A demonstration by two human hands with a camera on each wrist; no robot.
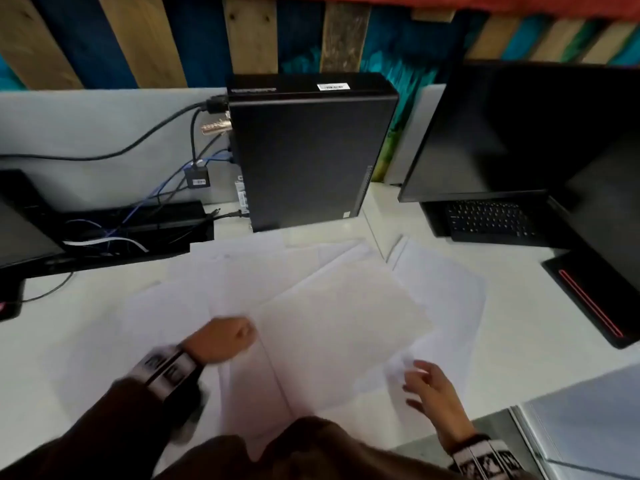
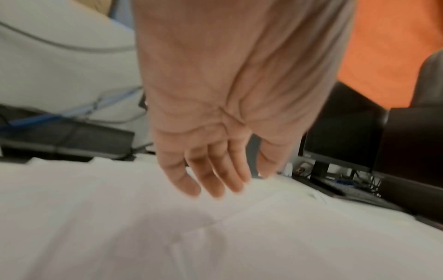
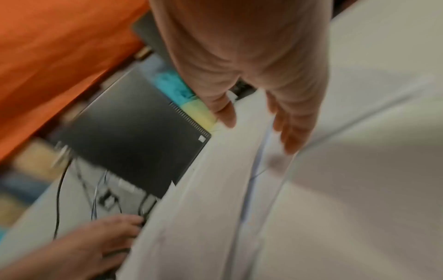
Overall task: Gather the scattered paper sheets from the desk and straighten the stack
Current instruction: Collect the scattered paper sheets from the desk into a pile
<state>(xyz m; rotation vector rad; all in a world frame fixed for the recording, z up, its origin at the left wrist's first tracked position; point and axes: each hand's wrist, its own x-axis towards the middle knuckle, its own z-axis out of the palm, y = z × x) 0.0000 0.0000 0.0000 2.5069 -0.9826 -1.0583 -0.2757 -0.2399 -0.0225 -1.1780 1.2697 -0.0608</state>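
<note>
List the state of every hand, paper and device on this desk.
left hand: open, over the sheets
right hand: open, at the sheets' right edge
paper sheets: scattered, overlapping, not stacked
monitor: screen dark
desktop computer: upright, cables plugged in

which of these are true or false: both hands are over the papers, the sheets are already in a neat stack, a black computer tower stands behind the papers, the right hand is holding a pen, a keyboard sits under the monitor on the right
1. Both hands are over the papers. True: the left hand and right hand are at the sheets.
2. The sheets are already in a neat stack. False: they lie fanned out and overlapping on the desk.
3. A black computer tower stands behind the papers. True.
4. The right hand is holding a pen. False: its fingers are spread and hold nothing.
5. A keyboard sits under the monitor on the right. True.
</note>
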